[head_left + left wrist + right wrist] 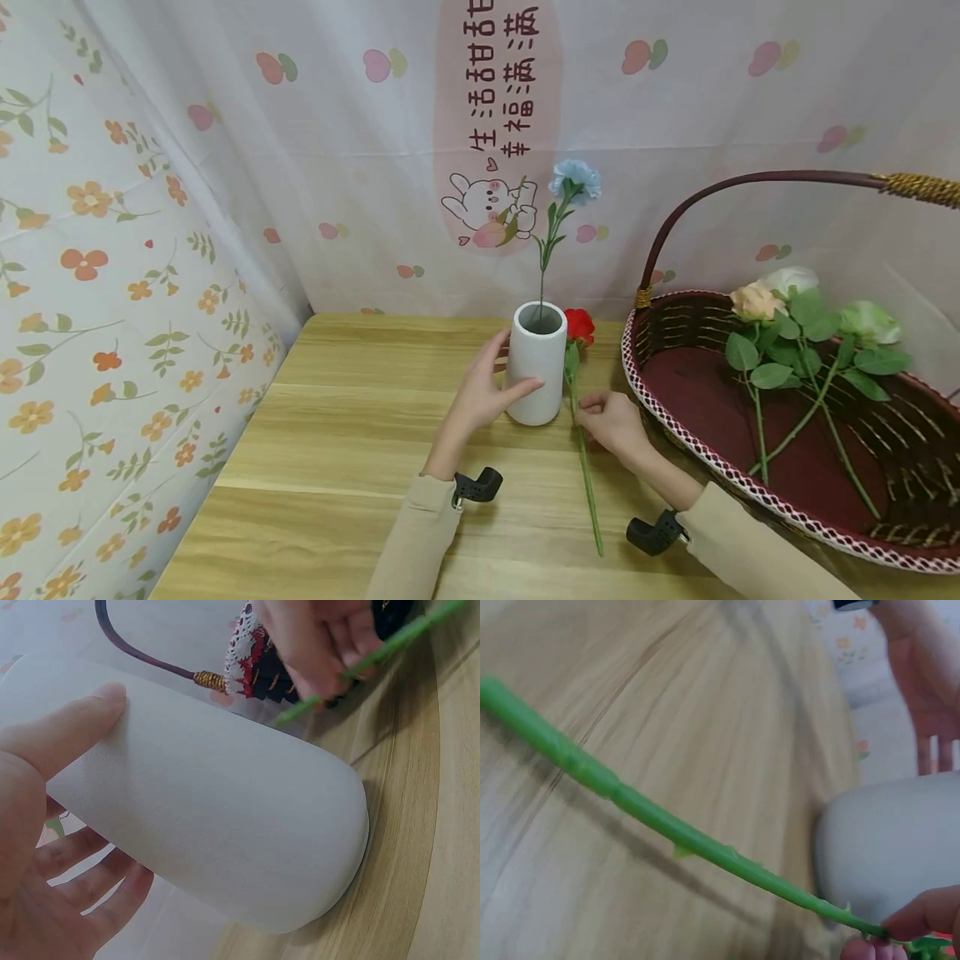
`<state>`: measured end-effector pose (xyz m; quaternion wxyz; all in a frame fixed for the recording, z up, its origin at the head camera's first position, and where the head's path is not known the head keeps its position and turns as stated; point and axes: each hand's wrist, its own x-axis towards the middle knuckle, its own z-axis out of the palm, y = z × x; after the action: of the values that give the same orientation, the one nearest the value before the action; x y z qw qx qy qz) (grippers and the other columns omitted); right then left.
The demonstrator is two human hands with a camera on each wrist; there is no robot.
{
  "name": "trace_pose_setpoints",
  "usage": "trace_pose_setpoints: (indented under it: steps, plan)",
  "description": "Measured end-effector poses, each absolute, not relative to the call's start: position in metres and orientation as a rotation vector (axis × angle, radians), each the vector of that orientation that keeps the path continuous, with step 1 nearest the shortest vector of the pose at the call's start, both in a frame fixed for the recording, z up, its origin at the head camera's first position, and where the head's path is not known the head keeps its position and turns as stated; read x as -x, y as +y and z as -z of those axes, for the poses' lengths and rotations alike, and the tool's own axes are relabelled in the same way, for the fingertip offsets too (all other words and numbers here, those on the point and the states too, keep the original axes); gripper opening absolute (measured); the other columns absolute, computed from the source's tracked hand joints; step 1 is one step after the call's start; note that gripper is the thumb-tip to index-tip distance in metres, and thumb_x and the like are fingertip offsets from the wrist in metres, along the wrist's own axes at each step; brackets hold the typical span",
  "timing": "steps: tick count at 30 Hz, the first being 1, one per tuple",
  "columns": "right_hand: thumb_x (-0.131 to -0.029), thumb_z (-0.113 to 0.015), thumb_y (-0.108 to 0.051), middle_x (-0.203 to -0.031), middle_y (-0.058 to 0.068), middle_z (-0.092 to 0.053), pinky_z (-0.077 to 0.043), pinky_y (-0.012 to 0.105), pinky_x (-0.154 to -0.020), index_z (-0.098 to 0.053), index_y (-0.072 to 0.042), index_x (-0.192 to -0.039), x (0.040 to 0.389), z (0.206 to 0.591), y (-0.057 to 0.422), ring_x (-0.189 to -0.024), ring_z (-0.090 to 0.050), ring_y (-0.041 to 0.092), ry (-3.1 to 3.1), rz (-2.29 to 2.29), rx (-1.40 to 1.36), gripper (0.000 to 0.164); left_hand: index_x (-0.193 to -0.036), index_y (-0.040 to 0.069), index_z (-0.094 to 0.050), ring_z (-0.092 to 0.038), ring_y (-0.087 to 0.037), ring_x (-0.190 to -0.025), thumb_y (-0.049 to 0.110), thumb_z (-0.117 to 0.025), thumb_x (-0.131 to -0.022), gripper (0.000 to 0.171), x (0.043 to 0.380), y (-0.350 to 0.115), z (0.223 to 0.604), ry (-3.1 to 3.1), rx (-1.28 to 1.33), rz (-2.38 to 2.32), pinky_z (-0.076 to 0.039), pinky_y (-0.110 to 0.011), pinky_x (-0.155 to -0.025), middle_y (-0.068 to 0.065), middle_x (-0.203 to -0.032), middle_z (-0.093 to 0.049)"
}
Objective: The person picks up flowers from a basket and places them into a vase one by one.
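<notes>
A white vase [536, 379] stands upright on the wooden table, with a blue carnation [576, 180] rising from its mouth. My left hand [480, 392] holds the vase from its left side, thumb [82, 720] across the front and fingers around the far side. Just right of the vase, my right hand [617, 427] pinches the green stem [697, 844] of a red rose between thumb and fingertips. The rose's red bloom [580, 323] is partly hidden behind the vase, and its long stem points toward the table's front.
At the right, a dark woven basket [697, 433] with a tall arched handle [750, 177] holds several flowers, among them a peach rose [756, 302] and a pale green one [868, 322]. A printed curtain [337, 167] hangs behind the table [322, 467].
</notes>
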<state>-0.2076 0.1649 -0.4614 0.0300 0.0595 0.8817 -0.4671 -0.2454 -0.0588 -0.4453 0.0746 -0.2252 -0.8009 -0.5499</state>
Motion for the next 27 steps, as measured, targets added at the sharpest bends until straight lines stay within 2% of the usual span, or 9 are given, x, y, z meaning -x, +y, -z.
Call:
trace_pose_setpoints:
  steps: [4, 9, 13, 19, 22, 27]
  plan:
    - [-0.089, -0.064, -0.004, -0.084, 0.014, -0.07, -0.052, 0.026, -0.053, -0.067, 0.01, -0.108, 0.205, 0.449, 0.163, -0.06, -0.067, 0.025, 2.735, 1.511, -0.165, 0.024, -0.153, 0.02, -0.04, -0.052, -0.023, -0.126, 0.032, -0.084, -0.084, 0.082, 0.245, -0.059, 0.445, -2.394, 0.683, 1.654, -0.05, -0.04, -0.102, -0.002, -0.143, -0.051]
    - [-0.09, -0.063, -0.004, -0.088, 0.016, -0.069, -0.059, 0.035, -0.062, -0.065, 0.011, -0.11, 0.202, 0.43, 0.161, -0.067, -0.069, 0.031, 2.694, 1.626, -0.162, 0.025, -0.153, 0.02, -0.04, -0.053, -0.022, -0.126, 0.033, -0.084, -0.085, 0.082, 0.244, -0.059, 0.445, -2.398, 0.682, 1.648, -0.05, -0.039, -0.102, -0.002, -0.143, -0.051]
    - [-0.09, -0.063, -0.003, -0.088, 0.015, -0.069, -0.061, 0.036, -0.065, -0.063, 0.012, -0.112, 0.201, 0.416, 0.162, -0.063, -0.068, 0.023, 2.653, 1.719, -0.167, 0.026, -0.153, 0.019, -0.04, -0.053, -0.021, -0.126, 0.032, -0.084, -0.084, 0.082, 0.244, -0.059, 0.445, -2.399, 0.686, 1.645, -0.05, -0.039, -0.102, -0.003, -0.142, -0.052]
    - [-0.092, -0.064, -0.004, -0.089, 0.016, -0.07, -0.059, 0.025, -0.061, -0.061, 0.013, -0.114, 0.203, 0.394, 0.169, -0.061, -0.065, 0.012, 2.596, 1.837, -0.138, 0.028, -0.152, 0.018, -0.041, -0.053, -0.021, -0.125, 0.031, -0.085, -0.084, 0.082, 0.245, -0.059, 0.445, -2.395, 0.689, 1.65, -0.051, -0.042, -0.101, -0.005, -0.14, -0.053]
    - [-0.093, -0.065, -0.005, -0.089, 0.012, -0.07, -0.059, 0.024, -0.063, -0.06, 0.013, -0.115, 0.205, 0.381, 0.174, -0.063, -0.065, 0.011, 2.582, 1.869, -0.121, 0.029, -0.152, 0.019, -0.041, -0.052, -0.021, -0.125, 0.031, -0.085, -0.084, 0.082, 0.245, -0.059, 0.446, -2.394, 0.685, 1.658, -0.051, -0.043, -0.102, -0.004, -0.14, -0.052]
    - [-0.096, -0.065, -0.012, -0.084, -0.002, -0.067, -0.059, 0.022, -0.069, -0.058, 0.011, -0.12, 0.209, 0.355, 0.183, -0.066, -0.067, 0.009, 2.568, 1.923, -0.09, 0.034, -0.153, 0.02, -0.039, -0.052, -0.021, -0.125, 0.032, -0.085, -0.084, 0.083, 0.244, -0.06, 0.445, -2.394, 0.683, 1.667, -0.051, -0.044, -0.102, -0.004, -0.14, -0.052]
